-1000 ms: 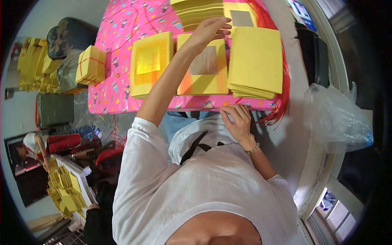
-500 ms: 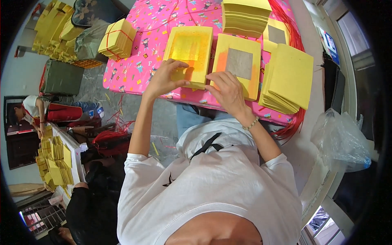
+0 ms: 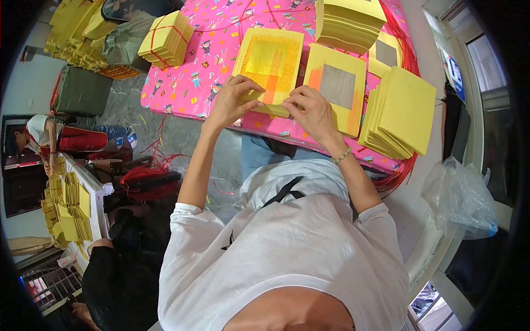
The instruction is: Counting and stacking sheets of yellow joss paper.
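Note:
A stack of yellow paper sheets (image 3: 270,60), its top one bearing a gold foil patch and orange smears, lies in front of me near the table's edge. At its near left corner my left hand (image 3: 233,103) has bent fingers over the paper, the thumb along the near edge. My right hand (image 3: 316,113) pinches at the near right corner, thumb and forefinger drawn together. How far the sheet's edge is raised is hard to see. Just right lies a second yellow stack (image 3: 348,118) with a grey-silver square and orange side strips, partly behind my right hand.
The table has a pink printed cover (image 3: 212,33). Fanned yellow sheets (image 3: 406,110) and a tall yellow stack (image 3: 350,25) stand right, beside red strings (image 3: 407,49). A bundle tied in red (image 3: 165,41) sits left. Another person (image 3: 49,138) works at a white side table (image 3: 98,212).
My right hand's fingers have come down onto the near right corner and closed. My left fingers have drawn closer to the thumb at the near edge. The whole view has shifted slightly.

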`<state>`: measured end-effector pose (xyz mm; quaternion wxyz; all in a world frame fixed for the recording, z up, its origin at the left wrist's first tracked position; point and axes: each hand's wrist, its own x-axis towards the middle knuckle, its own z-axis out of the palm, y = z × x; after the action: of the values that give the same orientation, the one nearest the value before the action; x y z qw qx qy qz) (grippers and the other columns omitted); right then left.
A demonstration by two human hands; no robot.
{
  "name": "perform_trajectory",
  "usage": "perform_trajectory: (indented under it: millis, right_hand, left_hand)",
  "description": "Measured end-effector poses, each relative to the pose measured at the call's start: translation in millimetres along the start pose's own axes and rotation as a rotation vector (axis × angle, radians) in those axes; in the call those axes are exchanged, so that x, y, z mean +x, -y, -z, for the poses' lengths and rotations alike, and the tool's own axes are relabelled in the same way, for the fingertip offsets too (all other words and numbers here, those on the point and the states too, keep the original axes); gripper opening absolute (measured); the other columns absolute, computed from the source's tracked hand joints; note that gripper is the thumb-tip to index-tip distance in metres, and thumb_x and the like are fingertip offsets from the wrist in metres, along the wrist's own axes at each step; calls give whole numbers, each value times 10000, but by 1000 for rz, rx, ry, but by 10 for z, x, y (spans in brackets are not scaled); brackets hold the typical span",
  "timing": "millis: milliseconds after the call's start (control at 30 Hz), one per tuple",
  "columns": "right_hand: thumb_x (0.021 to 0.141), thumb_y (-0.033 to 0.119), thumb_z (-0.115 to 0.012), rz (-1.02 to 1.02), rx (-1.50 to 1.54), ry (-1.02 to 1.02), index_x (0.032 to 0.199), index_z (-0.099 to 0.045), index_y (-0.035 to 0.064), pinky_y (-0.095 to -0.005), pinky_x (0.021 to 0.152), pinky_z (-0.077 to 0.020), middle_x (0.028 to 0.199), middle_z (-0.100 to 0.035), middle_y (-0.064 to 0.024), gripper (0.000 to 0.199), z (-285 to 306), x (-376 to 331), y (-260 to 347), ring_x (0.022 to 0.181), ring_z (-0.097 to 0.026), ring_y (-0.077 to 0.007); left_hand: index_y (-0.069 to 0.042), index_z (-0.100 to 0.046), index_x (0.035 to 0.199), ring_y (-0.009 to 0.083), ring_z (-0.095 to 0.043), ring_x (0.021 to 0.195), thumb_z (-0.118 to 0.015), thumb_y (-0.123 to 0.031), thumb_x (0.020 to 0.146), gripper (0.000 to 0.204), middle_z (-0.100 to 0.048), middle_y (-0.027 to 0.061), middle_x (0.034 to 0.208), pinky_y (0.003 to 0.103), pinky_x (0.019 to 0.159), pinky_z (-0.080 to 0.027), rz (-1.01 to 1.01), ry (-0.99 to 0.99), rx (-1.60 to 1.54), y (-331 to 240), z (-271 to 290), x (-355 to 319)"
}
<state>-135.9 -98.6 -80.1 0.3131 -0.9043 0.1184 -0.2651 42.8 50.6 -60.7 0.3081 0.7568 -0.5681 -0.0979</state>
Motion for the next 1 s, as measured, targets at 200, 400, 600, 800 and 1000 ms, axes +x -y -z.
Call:
perform_trajectory:
  millis: [200, 400, 600, 800, 1000]
  right_hand:
    - [795, 198, -643, -152, 86, 46, 769, -660, 22, -354, 654, -476, 831, -594, -70, 179, 0, 61, 18, 741, -602, -244]
    - [785, 222, -639, -223, 118, 48, 739, -657, 21, -379, 637, -465, 793, -588, -80, 206, -1, 85, 31, 705, -601, -262]
    - [804, 250, -632, -177, 34, 44, 761, -657, 38, -394, 616, -468, 770, -607, -93, 218, 20, 104, 38, 696, -613, -283]
    - [816, 263, -621, -126, -29, 21, 781, -645, 46, -392, 586, -472, 724, -615, -102, 221, 76, 146, 104, 683, -616, -294]
    - [809, 253, -636, -88, -15, -56, 796, -638, 47, -376, 588, -477, 741, -621, -95, 206, 107, 221, 193, 685, -621, -285]
  left_hand:
    - [-99, -662, 949, 257, -521, 949, -753, -260, 685, 323, -585, 62, 942, 364, 830, -428, 4, -22, -8, 24, -25, -9]
    - [-94, -664, 947, 256, -523, 947, -756, -269, 684, 329, -587, 63, 940, 362, 832, -428, 14, -21, -16, 22, -23, -4]
    - [-90, -664, 951, 256, -524, 948, -760, -266, 684, 334, -584, 67, 946, 363, 822, -436, 7, -19, -25, 21, -15, -1]
    - [-94, -655, 974, 264, -518, 941, -767, -299, 671, 382, -568, 83, 950, 366, 817, -440, -26, -10, 20, -56, -6, 36]
    - [-99, -627, 1025, 288, -513, 904, -693, -246, 756, 313, -561, 95, 949, 395, 778, -442, -77, -73, 255, -156, -79, 96]
